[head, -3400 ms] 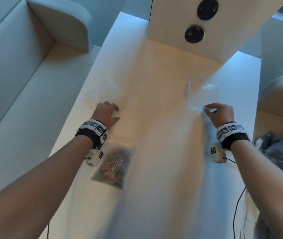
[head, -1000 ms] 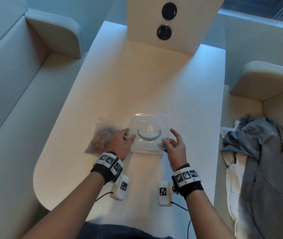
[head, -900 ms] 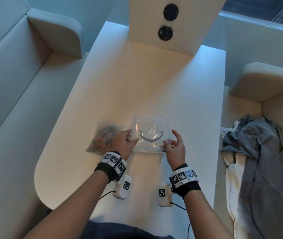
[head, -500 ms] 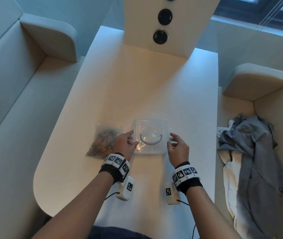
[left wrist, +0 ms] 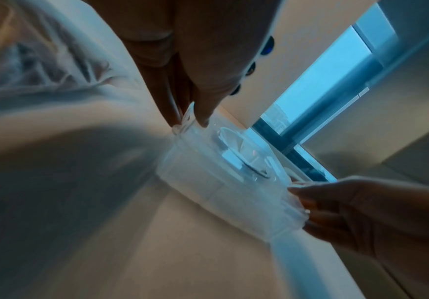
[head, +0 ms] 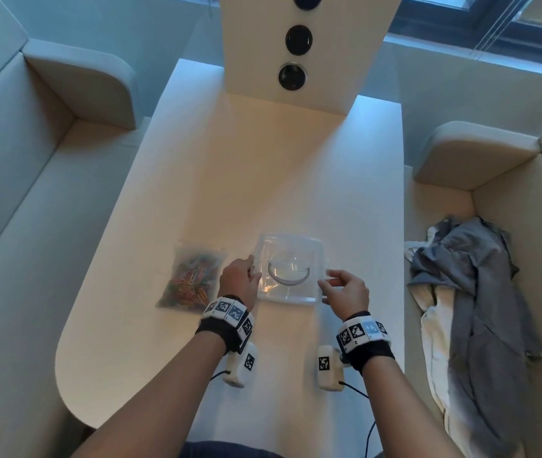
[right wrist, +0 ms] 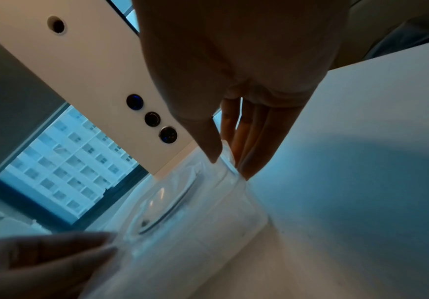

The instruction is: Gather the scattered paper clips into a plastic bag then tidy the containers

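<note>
Now both pinching side tabs of clear square plastic lidded container (head: pixel 291 271), centre frame: left hand (head: pixel 239 281), right hand (head: pixel 345 292). Zip bag of coloured paper clips (head: pixel 191 280) lying left, close by. Risk: uneven press, lid skewed; elbow nudging bag.

**Colours and patterns**

Table (head: pixel 263 180): white, warm orange cast in the middle. Box (head: pixel 291 269): clear plastic, grey curved handle on the lid. Bag (head: pixel 192 277): clear, filled with mixed-colour clips – pink, orange, green, blue, white. Wristbands (head: pixel 228 317): black fabric, white tiles with black square-code markers; one tile on the right band is light blue. Sofas (head: pixel 15 193): pale beige-grey. Clothes (head: pixel 471 292) on the right seat: grey over cream-white. Panel (head: pixel 296 54): white with black round sockets.
</note>
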Tool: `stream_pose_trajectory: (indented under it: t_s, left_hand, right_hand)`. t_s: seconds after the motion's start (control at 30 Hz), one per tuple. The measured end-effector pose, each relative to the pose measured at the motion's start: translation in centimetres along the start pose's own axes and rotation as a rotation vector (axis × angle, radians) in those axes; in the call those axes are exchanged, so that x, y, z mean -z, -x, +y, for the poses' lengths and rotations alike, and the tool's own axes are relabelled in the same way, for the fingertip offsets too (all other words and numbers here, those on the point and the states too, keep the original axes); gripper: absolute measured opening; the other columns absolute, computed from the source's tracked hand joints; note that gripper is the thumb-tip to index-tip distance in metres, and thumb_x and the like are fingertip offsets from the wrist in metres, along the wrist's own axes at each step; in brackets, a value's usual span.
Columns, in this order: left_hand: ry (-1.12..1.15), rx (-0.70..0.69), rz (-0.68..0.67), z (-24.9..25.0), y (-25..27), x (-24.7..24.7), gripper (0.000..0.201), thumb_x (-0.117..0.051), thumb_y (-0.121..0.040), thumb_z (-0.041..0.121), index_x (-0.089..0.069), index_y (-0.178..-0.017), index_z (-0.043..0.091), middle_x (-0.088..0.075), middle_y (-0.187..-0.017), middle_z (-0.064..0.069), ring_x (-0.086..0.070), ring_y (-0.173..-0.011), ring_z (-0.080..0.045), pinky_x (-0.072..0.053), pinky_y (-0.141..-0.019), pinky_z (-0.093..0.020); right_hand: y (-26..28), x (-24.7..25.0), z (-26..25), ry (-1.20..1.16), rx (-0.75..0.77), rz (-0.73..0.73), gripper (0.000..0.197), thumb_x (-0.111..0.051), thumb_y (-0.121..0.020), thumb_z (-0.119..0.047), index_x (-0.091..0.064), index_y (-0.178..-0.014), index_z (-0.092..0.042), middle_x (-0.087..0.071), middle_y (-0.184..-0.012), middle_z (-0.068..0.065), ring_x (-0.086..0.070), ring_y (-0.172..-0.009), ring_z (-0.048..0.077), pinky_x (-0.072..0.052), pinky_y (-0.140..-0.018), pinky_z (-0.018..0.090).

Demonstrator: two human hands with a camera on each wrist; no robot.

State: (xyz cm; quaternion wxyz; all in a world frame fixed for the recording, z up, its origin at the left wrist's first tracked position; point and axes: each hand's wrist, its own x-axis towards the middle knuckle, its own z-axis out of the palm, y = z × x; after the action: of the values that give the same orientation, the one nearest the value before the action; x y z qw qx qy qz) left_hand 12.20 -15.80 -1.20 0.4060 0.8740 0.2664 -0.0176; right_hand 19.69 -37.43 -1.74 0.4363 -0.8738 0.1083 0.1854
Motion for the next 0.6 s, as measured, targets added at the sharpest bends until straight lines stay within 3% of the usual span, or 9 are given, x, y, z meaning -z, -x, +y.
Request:
stream_pose_trajectory:
  t_s: [0.17, 0.33, 0.47, 0.6]
  left_hand:
    - [-0.190, -0.117, -0.089, 0.9, 0.3, -0.5, 0.043, -0.053, -0.095, 0.011, -0.048, -0.136, 0.002, -0.060, -0.116, -0.016, -0.057, -0.107, -0.031, -0.043, -0.090, -0.033]
    - [-0.246, -0.111, -0.102, 1.2, 0.3, -0.4, 0.041, -0.051, -0.096, 0.011, -0.048, -0.137, 0.003, -0.059, -0.116, -0.016, -0.057, -0.106, -0.030, -0.043, -0.087, -0.032]
    - [-0.314, -0.088, -0.151, 1.5, 0.3, 0.2, 0.042, -0.051, -0.096, 0.015, -0.048, -0.137, 0.005, -0.060, -0.118, -0.017, -0.057, -0.110, -0.033, -0.043, -0.090, -0.036]
    - [-0.280, -0.036, -0.194, 1.9, 0.4, 2.0, 0.055, -0.052, -0.096, 0.025, -0.035, -0.147, 0.012, -0.050, -0.132, -0.017, -0.051, -0.122, -0.034, -0.040, -0.102, -0.041]
  right_hand:
    - [1.2, -0.1, -0.1, 0.193, 0.112, 0.134, 0.029, -0.071, -0.084, -0.027, -0.071, -0.112, -0.018, -0.073, -0.087, -0.006, -0.069, -0.083, 0.017, -0.051, -0.094, 0.032]
    - [1.9, -0.4, -0.7, 0.321, 0.206, 0.171, 0.027, -0.066, -0.088, -0.022, -0.071, -0.113, -0.013, -0.075, -0.103, 0.003, -0.071, -0.089, 0.021, -0.053, -0.091, 0.032]
    - [2.1, -0.1, -1.8, 0.409, 0.203, 0.123, 0.027, -0.062, -0.090, -0.020, -0.071, -0.115, -0.015, -0.074, -0.107, 0.006, -0.068, -0.099, 0.025, -0.051, -0.089, 0.030]
    - [1.4, 2.9, -4.2, 0.561, 0.087, -0.088, 0.036, -0.066, -0.086, -0.031, -0.066, -0.121, -0.021, -0.070, -0.116, 0.003, -0.064, -0.109, 0.023, -0.050, -0.097, 0.033]
